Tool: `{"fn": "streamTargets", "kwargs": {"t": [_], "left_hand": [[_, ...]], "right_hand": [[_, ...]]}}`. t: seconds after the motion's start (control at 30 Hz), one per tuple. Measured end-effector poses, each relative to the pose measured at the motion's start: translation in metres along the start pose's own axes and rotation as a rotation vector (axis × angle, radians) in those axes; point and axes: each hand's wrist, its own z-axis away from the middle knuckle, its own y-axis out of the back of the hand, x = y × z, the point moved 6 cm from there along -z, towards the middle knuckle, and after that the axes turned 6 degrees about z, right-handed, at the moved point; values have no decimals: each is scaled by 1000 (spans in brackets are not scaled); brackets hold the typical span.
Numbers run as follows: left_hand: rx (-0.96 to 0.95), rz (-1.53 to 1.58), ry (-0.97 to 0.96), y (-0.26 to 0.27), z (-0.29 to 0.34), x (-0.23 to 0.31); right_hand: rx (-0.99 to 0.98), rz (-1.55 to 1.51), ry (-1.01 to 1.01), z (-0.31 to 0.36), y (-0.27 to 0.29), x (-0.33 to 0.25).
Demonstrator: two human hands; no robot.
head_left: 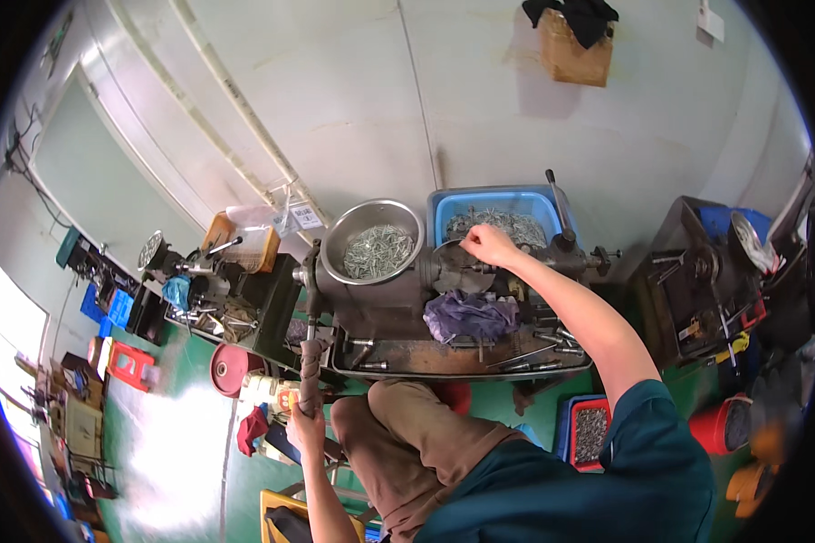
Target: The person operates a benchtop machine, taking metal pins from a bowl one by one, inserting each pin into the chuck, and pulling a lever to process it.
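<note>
My left hand [306, 427] is wrapped round a lever handle [311, 371] bound in brown cloth, on the left side of a small metal lathe [371, 308]. My right hand [491, 244] is closed in a pinch above the lathe's middle, in front of the blue bin [439, 217]; whatever the fingertips hold is too small to make out. A steel bowl [337, 237] of small metal pins [380, 252] sits on top of the lathe. Grey metal pieces [507, 223] fill the bin. Below my right hand lies a crumpled purple rag [471, 317].
Loose tools lie in the lathe's tray [417, 356]. Similar machines stand at left [254, 308] and right [688, 281]. On the floor by my legs are a red bin [574, 434] of metal bits and a red bucket [711, 430]. A cardboard box [575, 54] hangs on the wall.
</note>
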Motion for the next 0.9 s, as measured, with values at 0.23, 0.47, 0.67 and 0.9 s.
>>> {"fn": "streamTargets", "kwargs": {"t": [0.23,0.47,0.67,0.9], "left_hand": [[28,-14,5,3,2,6],[36,43,-5,4,3,6],[0,51,14,4,2,7],[-1,68,17,6,4,9]], "right_hand": [[-101,19,162,-6,-25,-18],[-182,46,99,-11,-49,-10],[-201,67,55,-3,-51,-11],[-207,41,45,1,-49,-13]]}}
